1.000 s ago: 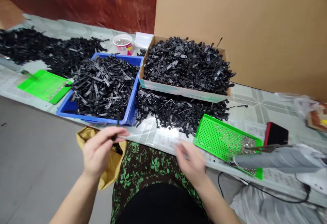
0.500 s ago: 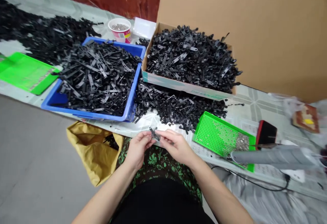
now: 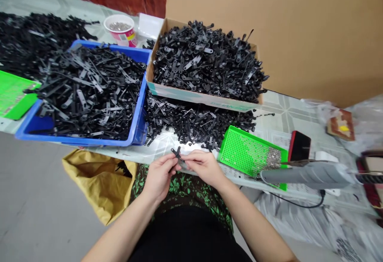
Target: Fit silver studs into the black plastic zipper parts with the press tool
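Note:
Over my lap at the table's front edge, my left hand (image 3: 161, 173) pinches small black plastic link pieces (image 3: 177, 152) that cross each other. My right hand (image 3: 205, 167) meets them from the other side, thumb and finger closed at their lower end; whether a tiny part sits in that pinch is hidden. Just beyond the hands lies a loose heap of similar black pieces (image 3: 197, 125). To the right, a green perforated tray (image 3: 236, 150) holds many small silvery metal parts (image 3: 272, 158). A grey electric screwdriver (image 3: 305, 175) extends across the tray's near corner.
A blue bin (image 3: 139, 112) and a cardboard box (image 3: 179, 92) are piled with black parts. Behind them stands a tub of metal parts (image 3: 119, 28). A yellow sack (image 3: 92, 186) hangs below the table's edge. A red-edged phone (image 3: 300, 146) lies right of the tray.
The view has shifted, so the bench items sit further left. The black pieces now show as a clearer cross above my left fingers, and both hands stay together.

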Available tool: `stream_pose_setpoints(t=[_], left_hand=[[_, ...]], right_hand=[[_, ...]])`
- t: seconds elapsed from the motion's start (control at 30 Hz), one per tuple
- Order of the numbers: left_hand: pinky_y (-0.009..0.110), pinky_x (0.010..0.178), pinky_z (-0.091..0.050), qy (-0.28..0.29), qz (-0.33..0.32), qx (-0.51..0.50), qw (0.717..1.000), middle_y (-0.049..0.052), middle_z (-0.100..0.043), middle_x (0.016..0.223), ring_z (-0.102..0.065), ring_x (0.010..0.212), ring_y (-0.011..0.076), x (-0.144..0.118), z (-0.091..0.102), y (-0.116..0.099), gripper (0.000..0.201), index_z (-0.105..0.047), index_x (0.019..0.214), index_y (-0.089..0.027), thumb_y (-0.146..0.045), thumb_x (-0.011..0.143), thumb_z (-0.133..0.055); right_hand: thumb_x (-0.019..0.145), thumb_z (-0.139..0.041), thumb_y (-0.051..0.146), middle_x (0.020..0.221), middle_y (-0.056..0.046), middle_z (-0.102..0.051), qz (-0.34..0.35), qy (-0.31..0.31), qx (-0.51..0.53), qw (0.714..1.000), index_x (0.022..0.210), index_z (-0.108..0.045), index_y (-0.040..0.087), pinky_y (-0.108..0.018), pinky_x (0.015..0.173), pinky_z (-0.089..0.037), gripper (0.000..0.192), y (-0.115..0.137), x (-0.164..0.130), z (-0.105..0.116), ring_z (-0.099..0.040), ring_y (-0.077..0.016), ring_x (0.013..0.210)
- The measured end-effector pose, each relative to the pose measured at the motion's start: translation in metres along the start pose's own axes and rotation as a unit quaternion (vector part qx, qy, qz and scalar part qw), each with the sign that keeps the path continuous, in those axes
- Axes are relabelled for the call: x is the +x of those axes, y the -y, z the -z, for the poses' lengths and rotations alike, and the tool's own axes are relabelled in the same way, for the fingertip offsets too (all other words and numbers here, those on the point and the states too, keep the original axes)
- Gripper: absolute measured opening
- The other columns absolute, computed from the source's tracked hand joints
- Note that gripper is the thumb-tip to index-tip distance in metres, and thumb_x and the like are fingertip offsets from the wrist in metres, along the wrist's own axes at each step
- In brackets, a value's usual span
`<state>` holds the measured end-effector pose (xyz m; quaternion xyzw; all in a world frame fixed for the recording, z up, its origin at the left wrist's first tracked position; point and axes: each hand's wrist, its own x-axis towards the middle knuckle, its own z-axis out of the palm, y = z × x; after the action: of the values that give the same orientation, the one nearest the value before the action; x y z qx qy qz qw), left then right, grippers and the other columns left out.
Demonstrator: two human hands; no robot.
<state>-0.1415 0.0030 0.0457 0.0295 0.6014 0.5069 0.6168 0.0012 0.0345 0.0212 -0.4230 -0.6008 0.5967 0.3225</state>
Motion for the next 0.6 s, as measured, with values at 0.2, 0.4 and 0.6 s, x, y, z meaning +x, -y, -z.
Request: stream_pose_setpoints(t=[0.2,0.4,0.6], left_hand=[[0.015,0.041,-0.036,0.031,0.011,0.029,0.999,0.003,-0.068,0.059,-0.054,0.047,0.0072,0.007,0.003,0.01,0.022,-0.072,0.06,-0.013,-0.029,0.049,-0.083],[0.02,0.046,-0.041,0.07,-0.006,0.175,0.982,0.008,-0.072,0.065,-0.059,0.052,0.0121,0.016,0.005,0.023,0.028,-0.075,0.061,-0.014,-0.039,0.05,-0.084],[0.023,0.054,-0.044,0.116,-0.019,0.21,0.97,0.005,-0.069,0.059,-0.057,0.053,0.0127,0.02,-0.004,0.025,0.027,-0.075,0.061,-0.016,-0.042,0.053,-0.081]], right_hand=[[0.086,-0.055,0.024,0.081,-0.005,-0.071,0.039,-0.009,-0.128,0.991,0.094,-0.074,0.022,-0.027,0.068,-0.054,0.021,-0.003,-0.019,0.0,-0.065,-0.0133,0.072],[0.091,-0.048,0.023,0.091,-0.01,-0.068,-0.019,-0.073,-0.478,0.875,0.097,-0.07,0.018,-0.031,0.073,-0.052,0.023,0.0,-0.014,0.035,-0.063,-0.02,0.085],[0.087,-0.052,0.019,0.108,-0.01,-0.064,-0.043,-0.013,-0.48,0.876,0.09,-0.065,0.018,-0.029,0.072,-0.05,0.013,0.002,0.023,0.039,-0.059,-0.0196,0.097]])
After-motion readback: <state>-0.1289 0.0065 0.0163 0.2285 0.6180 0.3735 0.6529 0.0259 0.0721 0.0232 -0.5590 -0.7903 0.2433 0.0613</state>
